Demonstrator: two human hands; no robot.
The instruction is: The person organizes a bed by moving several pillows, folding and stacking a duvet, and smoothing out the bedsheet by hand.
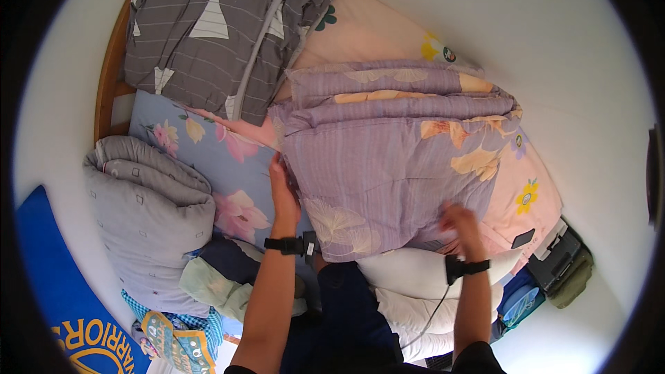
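Observation:
A purple floral quilt (pixel 363 166) lies before me, its far part gathered in folds and its near part fairly flat. My left hand (pixel 284 192) is upright against the quilt's left edge, some of its fingers hidden by the cloth. Over the quilt's lower right part is my right hand (pixel 461 222), blurred, so its grip on the fabric is unclear. Beneath the quilt spreads a pink sheet (pixel 358 26) with flower prints. Each wrist wears a black strap with a small device.
A folded grey patterned quilt (pixel 208 57) lies far left, a rolled grey blanket (pixel 150 218) nearer. White pillows (pixel 415 306) are by my legs. A dark phone-like object (pixel 523 239) rests at right, near a black case (pixel 558 254). Walls flank the bed.

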